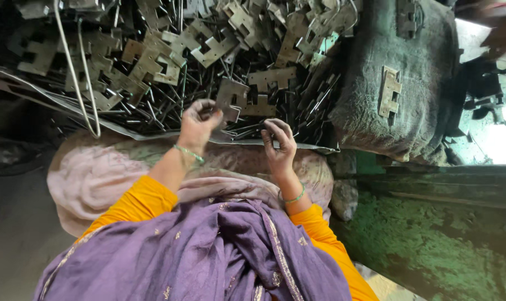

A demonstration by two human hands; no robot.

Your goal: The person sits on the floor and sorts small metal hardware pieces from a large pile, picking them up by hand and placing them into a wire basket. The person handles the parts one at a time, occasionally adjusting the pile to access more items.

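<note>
Dim indoor view, one overexposed patch at the right edge.

Light enters from the upper right, where a bright opening is blown out to white with no detail. The pile of metal plates catches dull highlights on flat faces; gaps between plates fall to near black. Left side and lower left corner are deep in shadow. The hands are evenly lit and fairly sharp. The purple cloth is soft at close range. Wide-angle bending shows at the edges; upper right corner is smeared and blurred.
</note>
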